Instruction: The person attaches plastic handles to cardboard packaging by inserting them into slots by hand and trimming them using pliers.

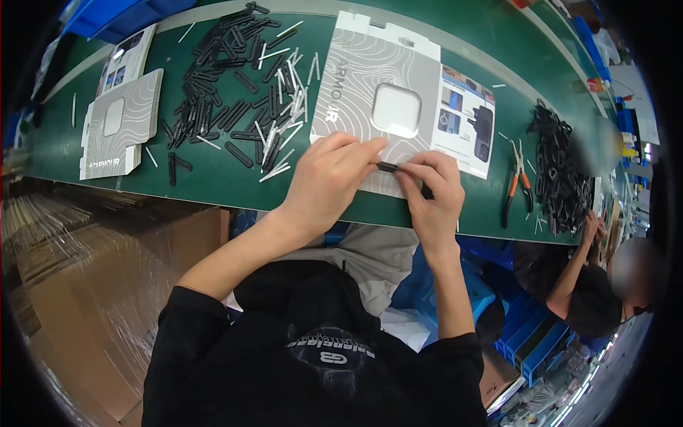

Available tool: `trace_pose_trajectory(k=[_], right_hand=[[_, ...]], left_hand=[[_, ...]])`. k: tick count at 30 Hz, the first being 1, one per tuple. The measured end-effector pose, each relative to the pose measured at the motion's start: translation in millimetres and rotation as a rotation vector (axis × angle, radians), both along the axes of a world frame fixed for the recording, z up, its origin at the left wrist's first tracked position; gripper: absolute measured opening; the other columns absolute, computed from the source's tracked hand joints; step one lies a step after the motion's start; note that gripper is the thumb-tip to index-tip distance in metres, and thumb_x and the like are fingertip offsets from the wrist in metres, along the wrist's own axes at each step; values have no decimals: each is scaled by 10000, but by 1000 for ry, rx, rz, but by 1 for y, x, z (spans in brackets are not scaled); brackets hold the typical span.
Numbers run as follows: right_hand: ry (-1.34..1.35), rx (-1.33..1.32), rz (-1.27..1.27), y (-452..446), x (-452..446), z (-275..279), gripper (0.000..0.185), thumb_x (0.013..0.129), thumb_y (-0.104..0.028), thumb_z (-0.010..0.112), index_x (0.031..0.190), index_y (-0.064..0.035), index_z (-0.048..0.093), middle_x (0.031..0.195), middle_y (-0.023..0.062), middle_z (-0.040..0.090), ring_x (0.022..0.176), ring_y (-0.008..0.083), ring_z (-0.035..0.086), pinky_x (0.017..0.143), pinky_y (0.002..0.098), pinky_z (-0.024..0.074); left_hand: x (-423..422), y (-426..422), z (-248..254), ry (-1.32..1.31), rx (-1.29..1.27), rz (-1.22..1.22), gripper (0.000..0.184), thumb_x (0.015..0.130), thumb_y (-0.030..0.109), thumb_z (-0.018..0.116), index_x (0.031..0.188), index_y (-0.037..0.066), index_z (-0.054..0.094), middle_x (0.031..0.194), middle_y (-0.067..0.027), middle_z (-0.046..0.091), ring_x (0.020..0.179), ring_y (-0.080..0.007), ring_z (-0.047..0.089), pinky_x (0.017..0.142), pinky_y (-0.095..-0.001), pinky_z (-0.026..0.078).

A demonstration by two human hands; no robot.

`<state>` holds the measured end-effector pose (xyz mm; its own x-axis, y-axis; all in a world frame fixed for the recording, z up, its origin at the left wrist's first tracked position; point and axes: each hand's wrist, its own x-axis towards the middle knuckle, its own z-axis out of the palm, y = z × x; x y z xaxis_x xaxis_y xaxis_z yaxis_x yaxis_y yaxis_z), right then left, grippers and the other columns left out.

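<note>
In the head view, my left hand point(329, 176) and my right hand point(435, 186) meet in front of my body. Both pinch a small black plastic strip point(387, 167) between their fingertips, one end each. The fingers cover part of it. Beneath my hands lies a flat grey printed box blank point(356, 85) with wavy lines and a rounded square window point(397, 110). Left of it is a heap of black slotted plastic strips point(231, 114), with thin white sticks point(293, 92) scattered along its right side.
Folded printed boxes point(126, 121) are stacked at the left of the green table point(356, 198). Orange-handled pliers point(517, 185) lie to the right, beside a pile of black parts point(558, 171). Another person point(587, 299) works at the far right. A cardboard carton point(92, 285) stands at lower left.
</note>
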<state>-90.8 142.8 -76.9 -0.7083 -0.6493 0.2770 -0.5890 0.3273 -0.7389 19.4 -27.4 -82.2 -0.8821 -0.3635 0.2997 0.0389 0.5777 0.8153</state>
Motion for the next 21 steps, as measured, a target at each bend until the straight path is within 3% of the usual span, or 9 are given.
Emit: trace_pose_trajectory(k=[3, 8, 10, 11, 13, 14, 18, 21], right_hand=[[54, 35, 40, -5, -8, 4, 188, 837, 23, 806, 1015, -35, 797, 1100, 51, 693, 1026, 231, 618, 904, 347, 521], [-96, -97, -1, 2, -2, 7, 253, 831, 28, 795, 1075, -40, 783, 1155, 64, 688, 1067, 247, 629, 937, 352, 521], [168, -111, -55, 21, -8, 1, 403, 829, 23, 796, 1226, -7, 730, 1228, 107, 695, 1126, 287, 642, 975, 366, 521], [184, -95, -73, 35, -12, 0, 403, 829, 23, 796, 1226, -7, 730, 1228, 107, 695, 1126, 287, 642, 975, 366, 521], [501, 18, -385, 69, -25, 1, 519, 863, -87, 798, 1355, 0, 660, 1322, 139, 666, 1208, 323, 613, 1073, 422, 479], [514, 33, -386, 85, -32, 0, 519, 863, -87, 798, 1355, 0, 660, 1322, 139, 666, 1208, 323, 613, 1073, 422, 479], [572, 219, -700, 139, -65, -8, 657, 880, -297, 814, 1440, -18, 615, 1427, 182, 596, 1280, 360, 575, 1168, 500, 403], [593, 344, -681, 157, -88, -14, 676, 890, -363, 797, 1445, -22, 618, 1430, 190, 591, 1283, 371, 570, 1180, 511, 382]], left_hand=[[-6, -11, 6, 10, -228, -7, 398, 873, 24, 761, 1267, 30, 709, 969, -36, 741, 885, -229, 657, 840, -343, 521], [-8, -13, 6, 52, -122, -61, 392, 868, 7, 755, 1258, 27, 720, 981, -31, 765, 874, -225, 676, 834, -341, 535], [-9, -11, 6, 67, -67, -60, 390, 854, -19, 757, 1241, 29, 733, 969, -25, 773, 865, -226, 677, 822, -340, 539], [-9, -10, 5, 81, -53, -79, 390, 854, -19, 757, 1241, 29, 733, 969, -25, 773, 865, -226, 677, 822, -340, 539], [-8, -11, 5, 83, -33, -61, 391, 843, -36, 763, 1226, 40, 743, 946, -29, 775, 848, -229, 674, 807, -341, 541], [-6, -10, 4, 94, -17, -65, 391, 843, -36, 763, 1226, 40, 743, 946, -29, 775, 848, -229, 674, 807, -341, 541], [-6, -11, 4, 37, -83, -63, 337, 854, -14, 760, 1185, 47, 748, 971, -32, 775, 861, -230, 676, 817, -345, 537], [-15, -9, 12, 29, -173, -74, 307, 858, -1, 757, 1161, 51, 746, 986, -33, 775, 867, -234, 676, 824, -352, 535]])
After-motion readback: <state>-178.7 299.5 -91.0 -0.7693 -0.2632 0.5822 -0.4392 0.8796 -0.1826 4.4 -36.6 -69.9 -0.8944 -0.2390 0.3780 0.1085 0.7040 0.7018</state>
